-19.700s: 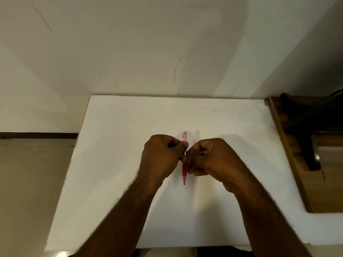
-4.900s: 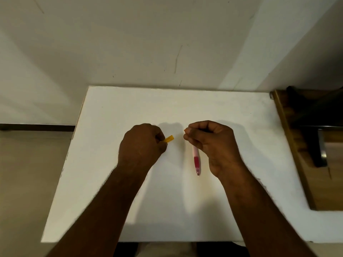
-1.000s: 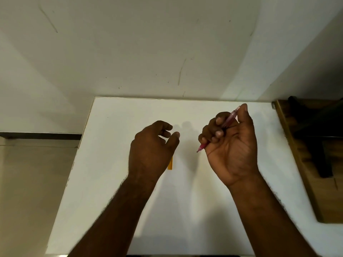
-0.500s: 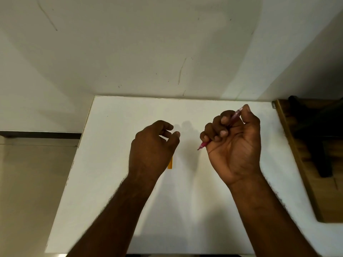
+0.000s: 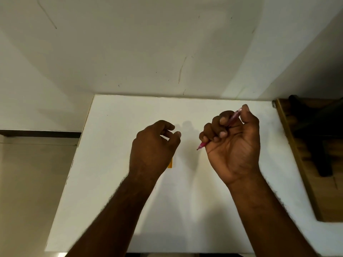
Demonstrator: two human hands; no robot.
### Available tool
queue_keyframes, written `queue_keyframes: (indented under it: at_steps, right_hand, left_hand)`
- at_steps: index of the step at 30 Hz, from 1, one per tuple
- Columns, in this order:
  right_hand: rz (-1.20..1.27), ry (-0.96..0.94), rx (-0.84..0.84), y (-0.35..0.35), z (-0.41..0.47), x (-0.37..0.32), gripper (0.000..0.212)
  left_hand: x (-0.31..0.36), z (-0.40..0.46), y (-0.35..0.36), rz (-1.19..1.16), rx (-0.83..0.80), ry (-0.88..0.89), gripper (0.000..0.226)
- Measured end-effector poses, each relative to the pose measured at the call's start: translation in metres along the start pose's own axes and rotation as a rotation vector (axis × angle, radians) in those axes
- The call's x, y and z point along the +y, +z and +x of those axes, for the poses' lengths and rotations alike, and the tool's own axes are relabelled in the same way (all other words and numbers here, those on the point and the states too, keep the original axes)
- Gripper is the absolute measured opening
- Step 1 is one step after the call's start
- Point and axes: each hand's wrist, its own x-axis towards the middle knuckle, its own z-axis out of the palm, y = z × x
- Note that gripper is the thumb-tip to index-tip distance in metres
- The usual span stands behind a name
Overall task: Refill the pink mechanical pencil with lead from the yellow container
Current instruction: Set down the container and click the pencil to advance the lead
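My right hand [image 5: 233, 143] is raised palm-up above the white table [image 5: 115, 182], fingers wrapped around the pink mechanical pencil [image 5: 234, 117]. Its tip points down-left and my thumb rests on its top end. My left hand [image 5: 153, 148] hovers to the left with fingers loosely curled and apart, holding nothing. The yellow lead container [image 5: 170, 163] lies on the table, mostly hidden under my left hand; only its lower end shows.
A wooden surface [image 5: 304, 164] with a dark object on it adjoins the table on the right. A pale wall rises behind the table's far edge. Floor lies to the left.
Over the last second my right thumb has curled down onto the pencil's top end and the fingers tightened. My left hand and the yellow container have stayed in place.
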Motion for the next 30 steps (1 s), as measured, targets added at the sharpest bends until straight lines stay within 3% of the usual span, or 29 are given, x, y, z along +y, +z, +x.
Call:
queue_keyframes:
  at_steps: [14,22,27,30]
  right_hand:
    - [0.114,0.044,-0.038,-0.0004,-0.003,-0.0012,0.053]
    - [0.141,-0.002,-0.039,-0.0015,-0.0021,0.0016,0.036]
    - [0.095,0.052,0.004,0.0012,-0.0033,0.0013,0.062]
    - [0.075,0.066,0.009,0.0018,-0.0049,-0.0001,0.06]
  left_hand:
    - [0.0014,0.0005,-0.0027,0.0,-0.01,-0.006,0.017]
    - [0.002,-0.0004,-0.0038,-0.005,-0.005,-0.005,0.017]
    - [0.0018,-0.0002,-0.0036,-0.008,0.001,-0.005,0.016]
    - [0.0012,0.0001,-0.0035,-0.01,-0.005,-0.003,0.016]
